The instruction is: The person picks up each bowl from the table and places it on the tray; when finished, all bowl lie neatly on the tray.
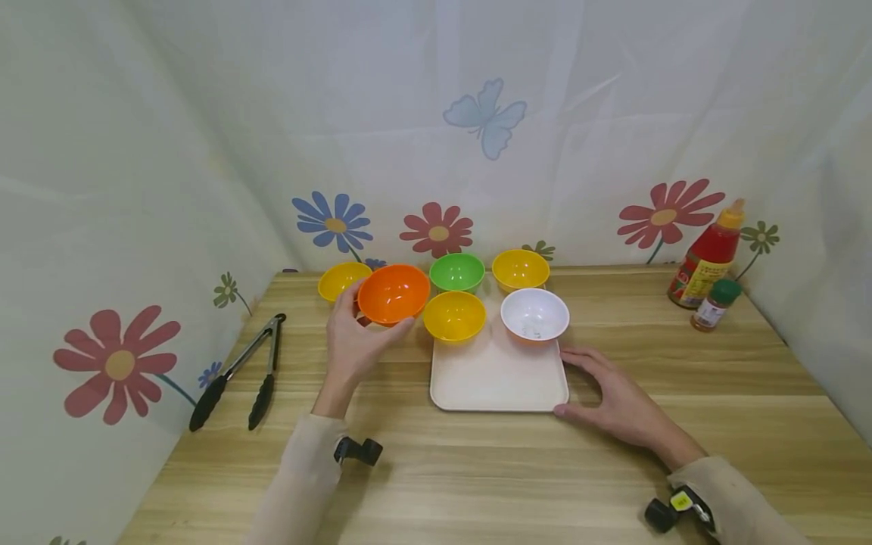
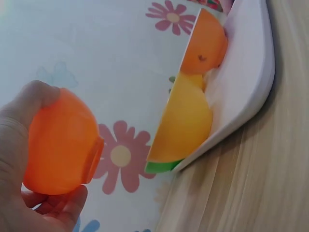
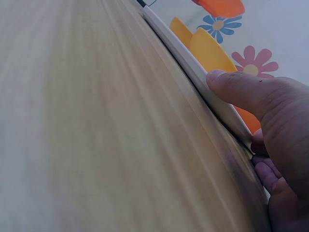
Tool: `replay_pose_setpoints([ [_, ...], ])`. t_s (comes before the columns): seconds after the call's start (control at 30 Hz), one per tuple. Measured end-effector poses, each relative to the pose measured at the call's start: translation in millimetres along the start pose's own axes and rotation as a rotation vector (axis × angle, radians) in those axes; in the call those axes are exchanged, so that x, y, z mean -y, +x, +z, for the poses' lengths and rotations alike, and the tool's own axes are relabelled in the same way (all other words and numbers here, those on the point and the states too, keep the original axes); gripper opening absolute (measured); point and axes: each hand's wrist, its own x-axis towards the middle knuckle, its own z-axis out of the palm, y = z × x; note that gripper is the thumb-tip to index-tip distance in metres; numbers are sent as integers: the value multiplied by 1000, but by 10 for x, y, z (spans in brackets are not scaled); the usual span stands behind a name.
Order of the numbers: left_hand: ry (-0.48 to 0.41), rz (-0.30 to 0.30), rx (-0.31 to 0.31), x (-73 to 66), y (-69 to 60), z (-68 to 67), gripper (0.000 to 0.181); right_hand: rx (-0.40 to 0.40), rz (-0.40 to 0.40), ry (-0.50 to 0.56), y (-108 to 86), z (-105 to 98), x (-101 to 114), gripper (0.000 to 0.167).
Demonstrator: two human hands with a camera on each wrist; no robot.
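My left hand (image 1: pixel 356 341) holds an orange bowl (image 1: pixel 393 294) by its side, raised off the table; in the left wrist view the thumb and fingers curl round the bowl (image 2: pixel 63 145). Against the right edge of a cream tray (image 1: pixel 499 382) rests my right hand (image 1: pixel 623 405), thumb and fingers spread apart. In the right wrist view the thumb touches the tray rim (image 3: pixel 215 99). Toward the tray's back stand a yellow bowl (image 1: pixel 454 316), a white-lined bowl (image 1: pixel 534 314) with orange outside, a green bowl (image 1: pixel 456 271) and another yellow bowl (image 1: pixel 521 269).
One more yellow bowl (image 1: pixel 338 281) stands at the back left, partly behind the left hand. Black-handled metal tongs (image 1: pixel 266 363) lie spread on the left side. At the back right are a red sauce bottle (image 1: pixel 707 257) and a small green-capped jar (image 1: pixel 715 305).
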Motion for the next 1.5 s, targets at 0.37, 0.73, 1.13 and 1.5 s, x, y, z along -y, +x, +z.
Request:
replay_pose_setpoints([
  [0.37,-33,5,187,-84,-327,13,106,-2,-7,-3,-1,0,-5,96],
  [0.73,4,-108,304,-25,-631,155,105,-6,-4,7,3,17,-35,99],
  [1.13,-10,-82,402,128,-768,299,103,4,10,12,11,15,-31,100],
  [1.5,35,-49,403,199,-782,391,105,-2,5,4,14,18,-28,99],
])
